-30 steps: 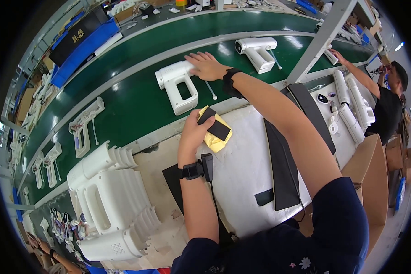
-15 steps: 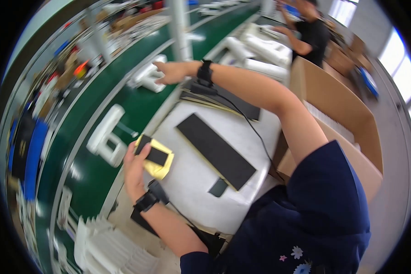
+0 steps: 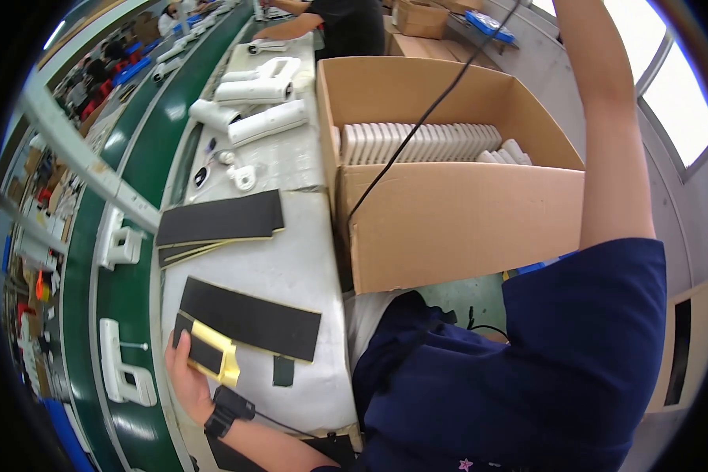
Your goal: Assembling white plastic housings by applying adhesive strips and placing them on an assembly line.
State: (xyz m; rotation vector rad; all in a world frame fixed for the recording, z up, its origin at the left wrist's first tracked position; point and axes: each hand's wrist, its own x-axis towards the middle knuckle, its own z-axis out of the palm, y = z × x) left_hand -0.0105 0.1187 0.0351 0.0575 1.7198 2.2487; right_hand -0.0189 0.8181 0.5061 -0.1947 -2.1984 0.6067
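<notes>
My left hand (image 3: 182, 376) is at the lower left, over the white table top (image 3: 291, 267). It grips a small yellow backing sheet with black pads (image 3: 212, 355) on it. A black wristband (image 3: 226, 409) sits on that wrist. A long black foam strip (image 3: 252, 318) lies just right of the sheet. My right forearm (image 3: 606, 141) rises steeply at the right and leaves the picture at the top edge. The right hand itself is out of sight.
An open cardboard box (image 3: 456, 220) holds rows of white parts (image 3: 425, 141), and a black cable (image 3: 417, 126) crosses it. More black strips (image 3: 220, 220) lie on the table. White housings (image 3: 122, 362) ride the green conveyor (image 3: 138, 299) at left. Another person (image 3: 346, 20) works farther along.
The view has swung right, from the conveyor toward the cardboard box. My right arm left the white housing on the belt and rose out of the picture. My left hand still holds the yellow sheet.
</notes>
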